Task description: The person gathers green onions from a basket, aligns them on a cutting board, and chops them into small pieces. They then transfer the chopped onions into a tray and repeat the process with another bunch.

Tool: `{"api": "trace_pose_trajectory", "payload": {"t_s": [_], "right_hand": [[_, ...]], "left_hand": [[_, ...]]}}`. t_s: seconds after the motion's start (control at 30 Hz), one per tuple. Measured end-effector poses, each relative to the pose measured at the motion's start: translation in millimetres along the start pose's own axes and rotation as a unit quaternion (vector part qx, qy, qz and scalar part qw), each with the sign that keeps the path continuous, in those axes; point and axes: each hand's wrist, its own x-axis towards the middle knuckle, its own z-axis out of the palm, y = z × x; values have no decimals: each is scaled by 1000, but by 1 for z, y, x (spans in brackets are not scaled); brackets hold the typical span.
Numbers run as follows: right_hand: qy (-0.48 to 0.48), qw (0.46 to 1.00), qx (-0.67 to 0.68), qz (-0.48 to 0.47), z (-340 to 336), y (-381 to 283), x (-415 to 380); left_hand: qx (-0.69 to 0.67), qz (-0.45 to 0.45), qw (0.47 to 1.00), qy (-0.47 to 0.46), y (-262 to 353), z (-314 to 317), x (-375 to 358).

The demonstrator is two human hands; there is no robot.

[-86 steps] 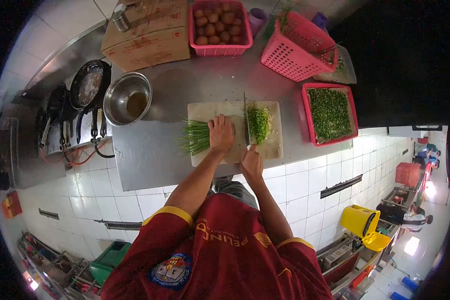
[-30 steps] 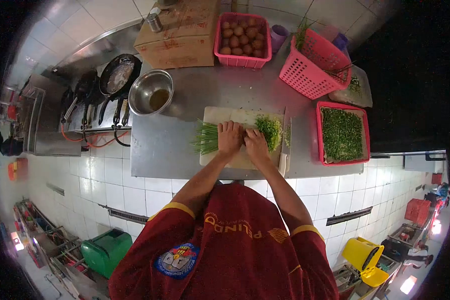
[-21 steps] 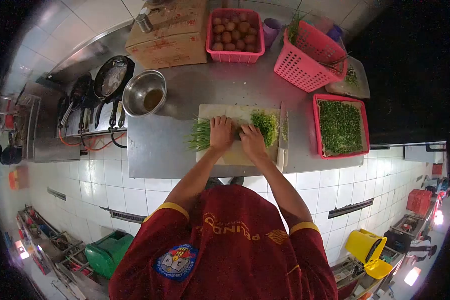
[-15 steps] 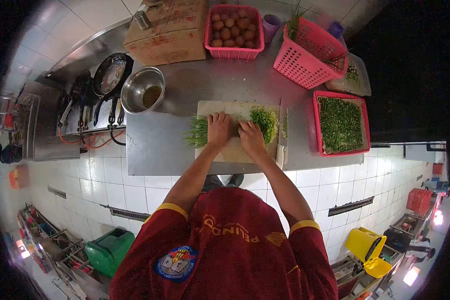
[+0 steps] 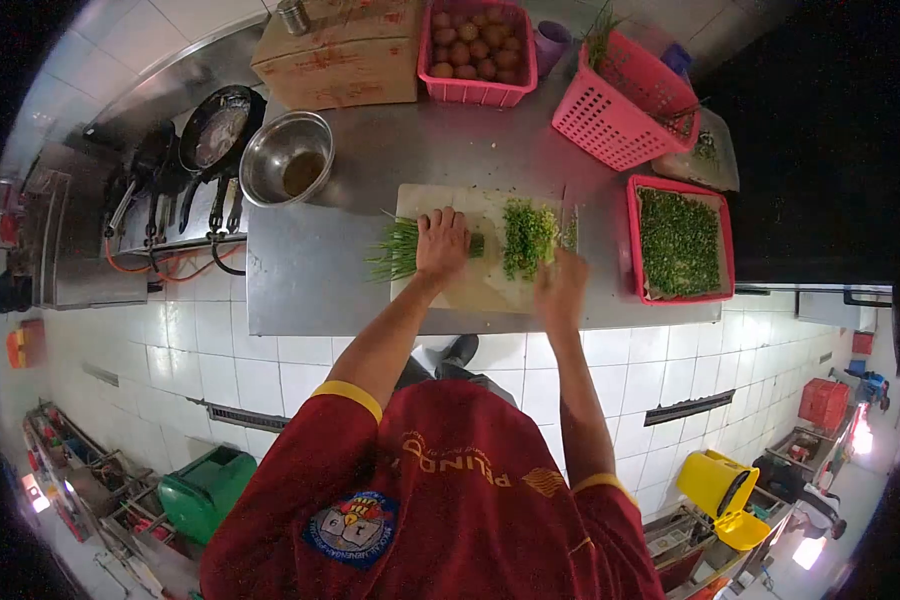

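Box: we see red print, too faint to read.
Stalks: on the board's left.
Left hand: clamped on the stalks.
Shirt: we read "PELIND", upside down.
Bits: piled on the board.
Right hand: moved from the left hand to near the knife; blurry, so we can't tell its grip.

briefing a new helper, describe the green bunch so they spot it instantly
On the steel table, find the pale cutting board. Under the left hand, the green bunch pokes past the board's left edge. Its long, aligned stalks set it apart from the loose chopped pile to its right.
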Motion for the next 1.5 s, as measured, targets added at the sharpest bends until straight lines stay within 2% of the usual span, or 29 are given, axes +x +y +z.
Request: {"api": "trace_pose_trajectory", "payload": {"t_s": [0.07, 0.17, 0.27, 0.37, 0.47, 0.57, 0.63, 0.7, 0.73, 0.83, 0.93, 1.03, 1.1, 1.13, 1.3, 1.4, 1.43, 1.5], "right_hand": [[13, 990, -124, 60, -8, 31, -30], [-124, 981, -52, 140, -5, 58, -50], [-128, 971, -8, 201, 8, 73, -42], [-151, 959, -79, 226, 13, 76, -28], [-80, 949, -82, 293, -3, 37, -18], [-56, 944, -13, 326, -22, -46, -16], [-76, 950, 81, 293, -9, -65, -32], [-80, 979, -15, 187, 9, -88, -39], [-155, 955, 3, 253, 4, -115, -29], [-179, 955, -28, 237, 22, -130, -25], [-219, 950, -74, 208, 25, -134, -20], [-235, 951, -91, 181, 15, -141, -15], [-246, 951, -100, 160, 5, -147, -9], [-262, 946, -100, 164, 2, -148, -7], [-321, 922, -110, 186, -10, -162, -3], [-325, 909, -116, 234, 0, -159, -22], [-317, 918, -110, 212, -4, -170, -26], [-318, 904, -93, 271, 6, -167, -43]], "left_hand": [[-11, -6, 1000, -9, -1, 1, 0], [-33, -22, 998, -41, -2, -1, 2], [-54, -36, 997, -52, -2, -4, 2], [-66, -44, 995, -53, -1, -4, 0], [-74, -45, 995, -51, -2, -4, 2], [-63, -42, 997, -32, -3, 2, 1], [-55, -36, 997, -31, -3, 1, 0], [-61, -38, 997, -24, -3, 2, 0], [-61, -39, 997, -20, -4, 4, 0], [-71, -33, 993, -89, -6, 5, 2], [-68, -28, 993, -95, -7, 5, 2], [-92, -32, 991, -92, -8, 7, 0], [-82, -29, 996, -32, -9, 10, 0], [-78, -27, 997, -2, -8, 12, 0], [-70, -35, 997, -29, -6, 10, 1], [-71, -35, 996, -32, -7, 10, 0], [-69, -33, 997, -30, -7, 9, 0], [-77, -33, 995, -56, -7, 3, 1]]}}
